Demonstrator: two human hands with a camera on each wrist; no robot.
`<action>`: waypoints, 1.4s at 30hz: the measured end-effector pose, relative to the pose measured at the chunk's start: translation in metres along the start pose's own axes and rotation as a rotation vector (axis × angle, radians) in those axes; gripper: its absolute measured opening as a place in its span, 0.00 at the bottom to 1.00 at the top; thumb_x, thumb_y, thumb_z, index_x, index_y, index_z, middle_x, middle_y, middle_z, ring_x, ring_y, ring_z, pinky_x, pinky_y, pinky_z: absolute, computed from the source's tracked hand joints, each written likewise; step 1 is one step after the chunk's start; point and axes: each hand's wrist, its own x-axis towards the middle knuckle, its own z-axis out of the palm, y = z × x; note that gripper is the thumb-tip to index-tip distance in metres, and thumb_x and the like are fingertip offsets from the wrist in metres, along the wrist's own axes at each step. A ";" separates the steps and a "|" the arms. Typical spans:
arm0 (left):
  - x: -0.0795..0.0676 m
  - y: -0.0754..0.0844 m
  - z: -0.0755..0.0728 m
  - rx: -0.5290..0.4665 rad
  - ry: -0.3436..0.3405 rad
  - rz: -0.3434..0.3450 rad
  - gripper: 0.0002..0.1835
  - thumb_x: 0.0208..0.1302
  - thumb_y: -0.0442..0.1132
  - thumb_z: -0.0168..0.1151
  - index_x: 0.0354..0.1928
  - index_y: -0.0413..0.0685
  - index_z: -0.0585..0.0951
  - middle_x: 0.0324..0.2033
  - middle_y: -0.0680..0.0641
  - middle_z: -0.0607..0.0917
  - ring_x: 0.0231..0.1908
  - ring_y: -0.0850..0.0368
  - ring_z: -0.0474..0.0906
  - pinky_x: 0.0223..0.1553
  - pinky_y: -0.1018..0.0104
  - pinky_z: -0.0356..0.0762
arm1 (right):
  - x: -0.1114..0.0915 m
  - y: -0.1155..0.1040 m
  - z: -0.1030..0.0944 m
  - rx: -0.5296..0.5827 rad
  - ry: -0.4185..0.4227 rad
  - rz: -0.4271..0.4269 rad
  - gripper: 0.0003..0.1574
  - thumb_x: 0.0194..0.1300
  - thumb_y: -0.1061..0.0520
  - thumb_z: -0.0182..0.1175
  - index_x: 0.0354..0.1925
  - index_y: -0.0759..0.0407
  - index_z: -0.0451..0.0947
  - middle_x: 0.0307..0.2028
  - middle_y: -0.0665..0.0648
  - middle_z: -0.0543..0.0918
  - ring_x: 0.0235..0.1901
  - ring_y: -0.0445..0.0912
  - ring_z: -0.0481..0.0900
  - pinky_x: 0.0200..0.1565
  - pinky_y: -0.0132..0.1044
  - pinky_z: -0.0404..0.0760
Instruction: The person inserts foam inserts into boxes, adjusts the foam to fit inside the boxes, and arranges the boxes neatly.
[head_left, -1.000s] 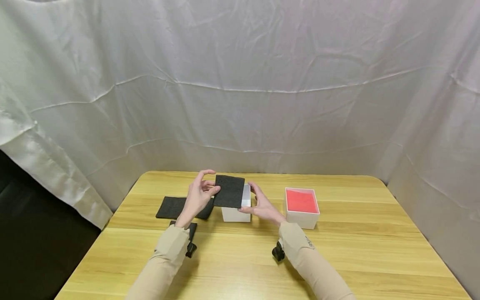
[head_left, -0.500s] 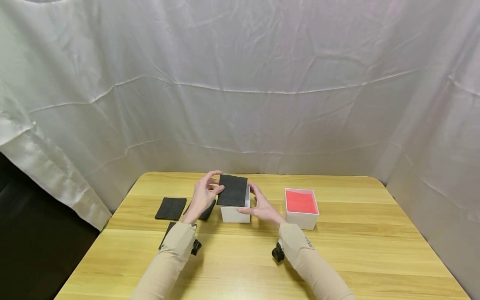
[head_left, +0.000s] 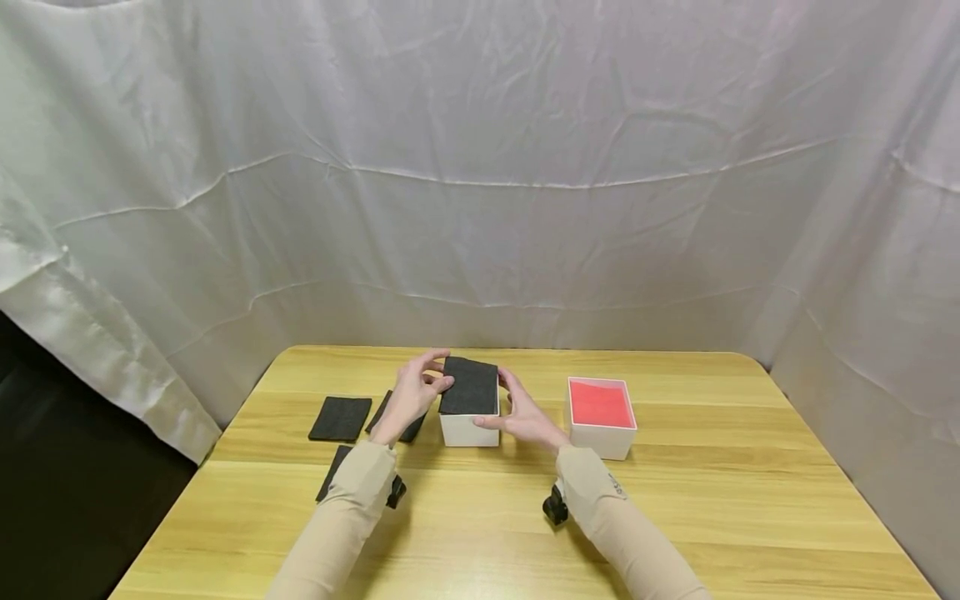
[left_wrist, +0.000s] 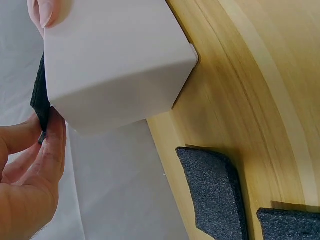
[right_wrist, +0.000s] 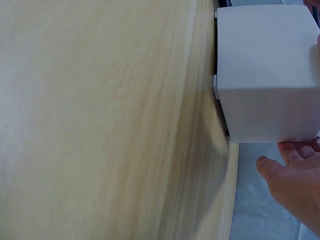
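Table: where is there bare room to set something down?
Bare: from the right box to the right edge of the table, and in front of the middle box, between the sleeves. Crowded: near the left hand, where three black pads lie, and between the boxes, where the right hand is.

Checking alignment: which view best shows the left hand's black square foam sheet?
Head: most of the black square foam sheet is visible from above. Left wrist shows only a narrow strip; right wrist doesn't show it clearly.

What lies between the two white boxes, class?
In the head view, the right hand lies between the left white box and the right white box, with wooden tabletop showing beyond it.
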 end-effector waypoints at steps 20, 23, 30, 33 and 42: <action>0.003 0.003 0.002 0.224 -0.094 0.050 0.23 0.66 0.32 0.65 0.62 0.32 0.77 0.53 0.34 0.83 0.46 0.42 0.84 0.49 0.50 0.84 | 0.001 0.002 0.001 0.002 0.006 -0.020 0.68 0.58 0.51 0.74 0.80 0.59 0.41 0.78 0.65 0.54 0.79 0.59 0.51 0.77 0.58 0.53; 0.002 0.003 0.001 0.275 -0.124 0.034 0.24 0.66 0.33 0.67 0.62 0.34 0.77 0.55 0.35 0.82 0.49 0.41 0.81 0.51 0.49 0.82 | 0.001 0.002 0.001 0.007 0.006 -0.023 0.67 0.58 0.52 0.74 0.80 0.57 0.42 0.78 0.65 0.54 0.79 0.59 0.51 0.77 0.59 0.54; 0.002 0.002 0.001 0.345 -0.172 0.013 0.28 0.64 0.35 0.69 0.65 0.36 0.75 0.59 0.36 0.77 0.59 0.40 0.74 0.59 0.46 0.76 | 0.000 0.001 0.000 0.015 0.002 -0.039 0.64 0.59 0.54 0.74 0.80 0.56 0.45 0.78 0.65 0.54 0.79 0.59 0.51 0.77 0.60 0.54; 0.003 0.002 0.001 0.356 -0.170 0.040 0.29 0.63 0.35 0.70 0.65 0.37 0.76 0.60 0.37 0.76 0.63 0.38 0.70 0.64 0.45 0.72 | 0.000 0.001 0.000 0.020 -0.004 -0.044 0.64 0.59 0.54 0.73 0.80 0.57 0.44 0.78 0.65 0.54 0.79 0.59 0.50 0.77 0.61 0.53; 0.004 0.001 0.003 0.369 -0.282 0.265 0.27 0.64 0.37 0.70 0.63 0.36 0.78 0.64 0.37 0.78 0.67 0.38 0.72 0.69 0.45 0.70 | 0.001 0.001 0.000 0.003 -0.005 -0.047 0.65 0.58 0.52 0.74 0.80 0.55 0.44 0.79 0.62 0.54 0.79 0.58 0.52 0.77 0.59 0.53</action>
